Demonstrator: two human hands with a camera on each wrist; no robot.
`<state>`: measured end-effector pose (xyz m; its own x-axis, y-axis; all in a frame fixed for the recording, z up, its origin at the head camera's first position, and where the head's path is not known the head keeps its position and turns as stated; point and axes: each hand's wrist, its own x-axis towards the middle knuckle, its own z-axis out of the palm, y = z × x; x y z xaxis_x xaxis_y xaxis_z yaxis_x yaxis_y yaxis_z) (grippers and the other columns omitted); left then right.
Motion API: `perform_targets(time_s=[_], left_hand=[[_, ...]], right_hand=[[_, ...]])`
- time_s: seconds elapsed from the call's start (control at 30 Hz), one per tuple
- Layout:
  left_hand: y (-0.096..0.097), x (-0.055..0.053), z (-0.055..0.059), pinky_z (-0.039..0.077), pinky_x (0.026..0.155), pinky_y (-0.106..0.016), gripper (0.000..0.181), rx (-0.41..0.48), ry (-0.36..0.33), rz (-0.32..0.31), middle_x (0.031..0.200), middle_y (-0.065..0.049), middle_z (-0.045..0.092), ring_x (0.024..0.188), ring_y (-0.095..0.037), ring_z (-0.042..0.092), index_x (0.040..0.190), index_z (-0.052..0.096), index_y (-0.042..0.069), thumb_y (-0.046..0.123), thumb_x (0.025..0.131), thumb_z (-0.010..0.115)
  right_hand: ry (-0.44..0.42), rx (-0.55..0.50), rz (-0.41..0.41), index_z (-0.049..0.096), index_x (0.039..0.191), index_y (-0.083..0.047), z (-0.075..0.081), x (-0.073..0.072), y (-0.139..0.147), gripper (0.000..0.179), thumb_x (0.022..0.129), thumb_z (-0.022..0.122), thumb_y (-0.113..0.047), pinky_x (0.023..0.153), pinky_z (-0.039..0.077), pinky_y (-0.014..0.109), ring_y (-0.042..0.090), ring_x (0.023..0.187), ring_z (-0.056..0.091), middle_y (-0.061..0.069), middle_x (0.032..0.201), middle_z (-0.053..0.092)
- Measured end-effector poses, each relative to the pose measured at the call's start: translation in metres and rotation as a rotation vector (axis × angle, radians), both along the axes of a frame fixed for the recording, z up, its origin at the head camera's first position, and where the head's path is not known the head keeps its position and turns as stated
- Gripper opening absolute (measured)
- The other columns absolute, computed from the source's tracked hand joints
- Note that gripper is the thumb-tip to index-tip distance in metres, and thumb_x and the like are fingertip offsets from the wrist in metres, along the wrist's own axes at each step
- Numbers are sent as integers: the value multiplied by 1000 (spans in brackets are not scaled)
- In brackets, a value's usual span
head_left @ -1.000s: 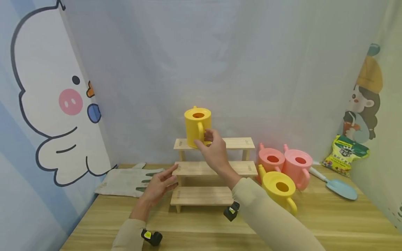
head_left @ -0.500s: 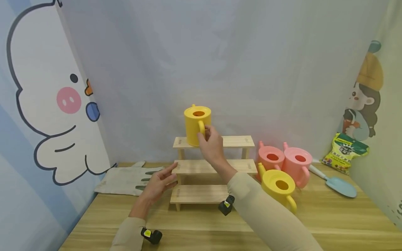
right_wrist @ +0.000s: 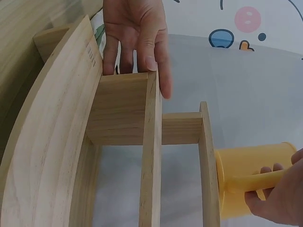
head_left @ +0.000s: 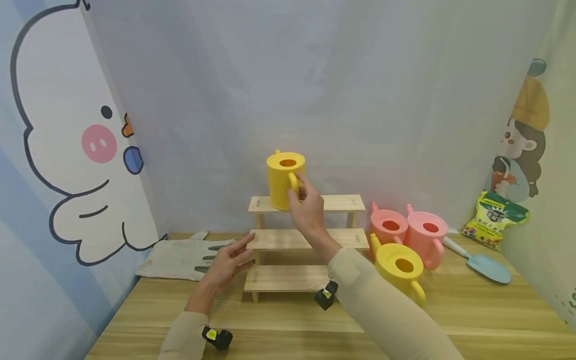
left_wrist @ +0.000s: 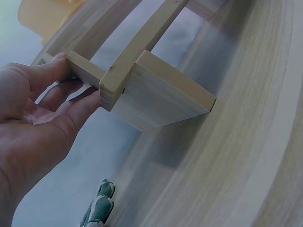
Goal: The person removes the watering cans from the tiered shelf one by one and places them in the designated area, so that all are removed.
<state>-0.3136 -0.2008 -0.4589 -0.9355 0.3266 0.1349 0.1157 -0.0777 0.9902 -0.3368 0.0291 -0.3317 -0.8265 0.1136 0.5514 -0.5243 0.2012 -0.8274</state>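
A yellow watering can stands upright on the left half of the top shelf of a three-tier wooden stand. My right hand pinches its handle between thumb and fingers, and the right wrist view shows the can against the top board. At the left end of the middle shelf is my left hand. In the left wrist view this hand holds the board's end, with thumb and fingers on different sides of it. Nothing is on the two lower shelves.
Right of the stand are two pink watering cans and another yellow watering can. A blue trowel and a green-yellow bag lie farther right. A work glove lies left, and a curtain hangs behind.
My right hand has moved up the yellow can's handle and pinches it now. The can has shifted slightly to the right on the top shelf. My left hand stays at the middle shelf's end.
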Motion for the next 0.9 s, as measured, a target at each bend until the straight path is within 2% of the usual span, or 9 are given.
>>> perform_targets(time_s=[0.17,0.33,0.5,0.67,0.77,0.9], left_hand=[[0,-1,0,45,109,-41,58,-13,16,-7,165,-13,15,149,-31,18,158,29,5,11,105,54],[0,-1,0,44,109,-43,58,-15,20,-3,165,-13,16,149,-31,19,157,30,5,10,105,53],[0,-2,1,44,109,-42,58,-9,17,3,165,-10,18,149,-29,20,157,31,7,12,105,55],[-1,-2,0,45,108,-40,59,-12,22,-20,165,-11,16,150,-31,17,158,29,7,12,105,54],[-1,-2,-1,46,108,-40,59,-13,25,-28,165,-12,15,150,-31,15,158,29,6,11,105,53],[-2,-1,-2,45,109,-40,59,-13,24,-30,165,-12,15,150,-32,16,158,29,6,11,105,54]], right_hand=[[-40,-66,-41,65,135,-9,1,-1,3,39,98,66,-22,61,55,25,23,81,68,13,91,72],[-121,-142,-46,70,129,-9,6,0,4,38,95,70,-27,62,56,23,20,82,69,12,92,74],[-152,-164,-48,74,119,-5,9,0,5,34,95,71,-29,64,56,24,24,84,69,12,89,73],[-176,-177,-25,73,119,-3,10,2,6,36,96,69,-30,63,54,23,30,88,67,12,88,71],[-183,-180,-6,70,125,-4,9,3,7,38,97,67,-30,65,55,26,33,91,67,15,92,71],[-187,-198,27,66,133,-7,7,5,9,42,96,66,-29,74,59,40,33,93,67,19,97,71]])
